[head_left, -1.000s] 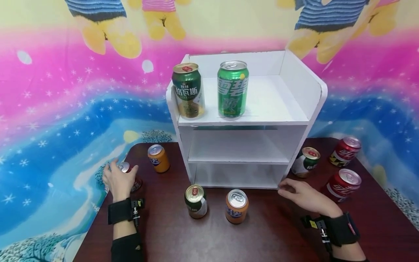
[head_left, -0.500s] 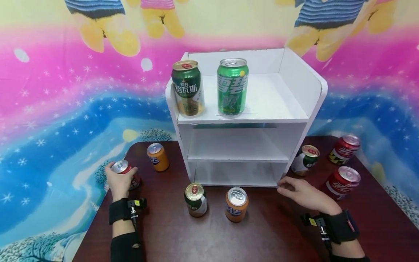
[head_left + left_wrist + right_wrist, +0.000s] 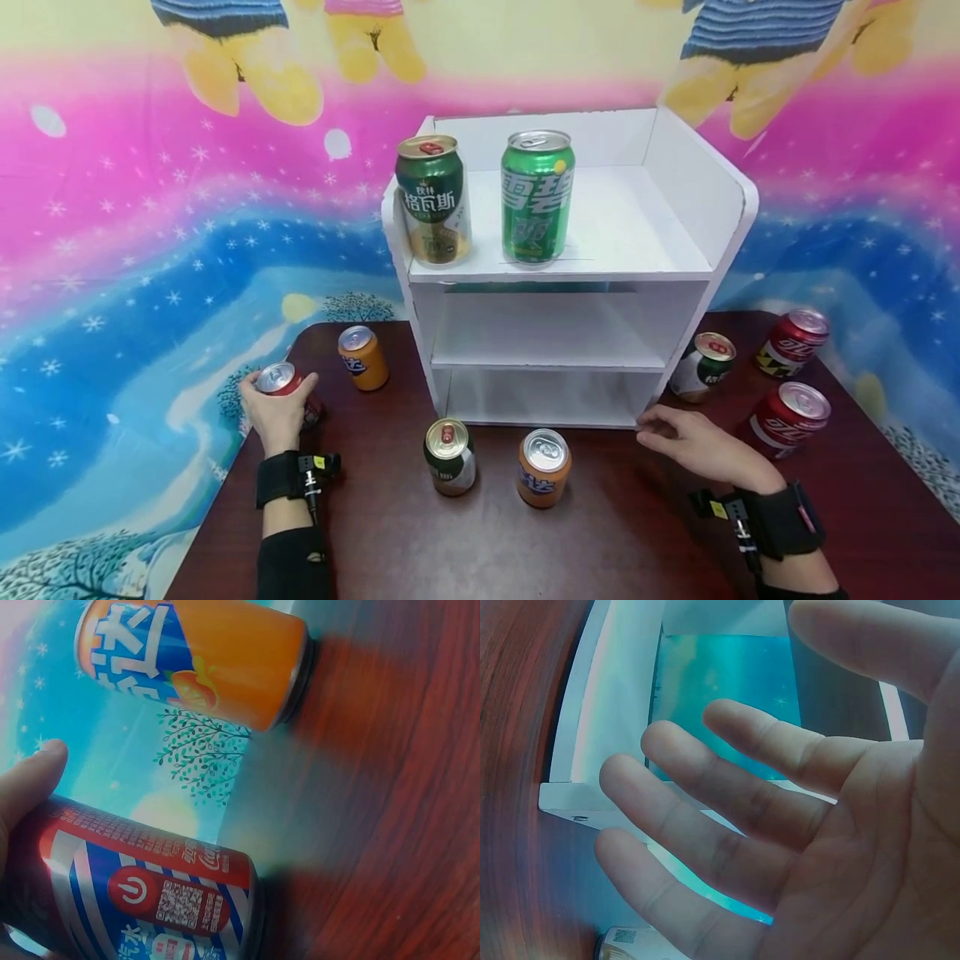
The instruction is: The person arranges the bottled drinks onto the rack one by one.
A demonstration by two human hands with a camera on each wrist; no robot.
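Note:
On the far left of the table, my left hand (image 3: 272, 419) holds a red cola can (image 3: 277, 379), its fingers and thumb curled around the sides. In the left wrist view this cola can (image 3: 161, 896) shows blue and white stripes, and its base is close to the tabletop. An orange soda can (image 3: 202, 656) stands just beyond it. My right hand (image 3: 693, 443) is beside the lower right front corner of the white shelf (image 3: 558, 276). Loosely spread fingers and a bare palm show on the right hand (image 3: 802, 817) in the right wrist view; it holds nothing.
Two cans, a green kvass can (image 3: 432, 200) and a green soda can (image 3: 537, 197), stand on the top shelf. Before it are another kvass can (image 3: 450, 457) and an orange can (image 3: 543, 468). Right of it stand a kvass can (image 3: 701, 367) and two red cans (image 3: 792, 342).
My left hand has come down around the red cola can, and its raised fingers have closed around the sides. The right hand has stayed by the shelf corner.

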